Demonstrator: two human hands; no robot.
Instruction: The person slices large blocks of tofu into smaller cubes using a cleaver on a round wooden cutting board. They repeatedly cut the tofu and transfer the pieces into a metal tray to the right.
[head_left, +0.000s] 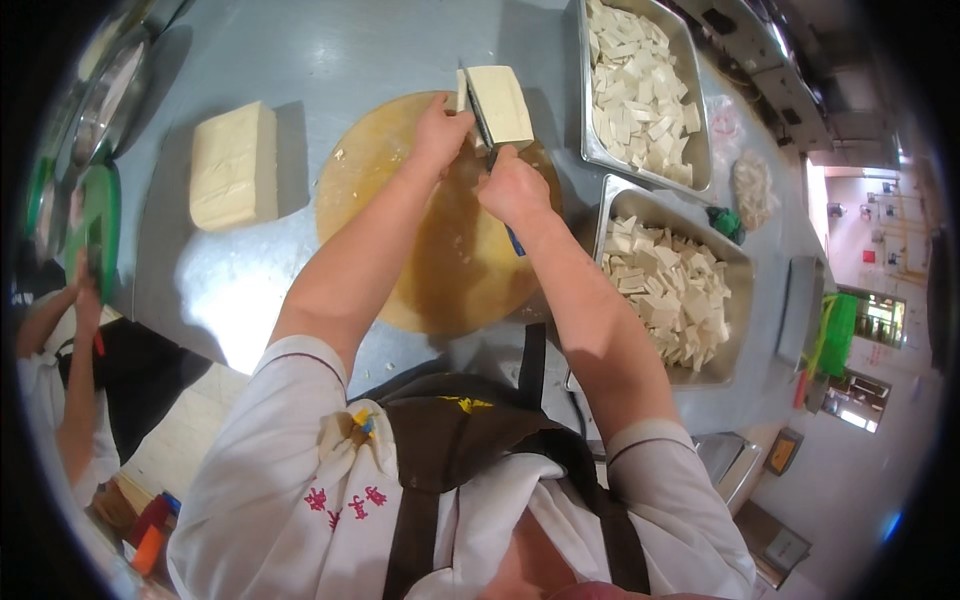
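Note:
My right hand (516, 187) grips a knife (515, 241) whose blue handle end shows below the fist. Its dark blade stands along the left side of a pale tofu block (501, 101), with a thin strip of the block on the blade's left. My left hand (442, 131) is beside that strip, thumb close to the blade; whether its fingers pinch the strip is hidden. The block rests at the far right part of a round cutting board (367, 187) dotted with crumbs. To the left, a second, larger tofu block (232, 169) sits on the metal table.
Two steel pans with cut tofu pieces, a far pan (705, 142) and a near pan (742, 300), stand at the right. Beyond them lie plastic bags (752, 187). At far left, another person's hands (86, 292) are near a green round board (101, 217).

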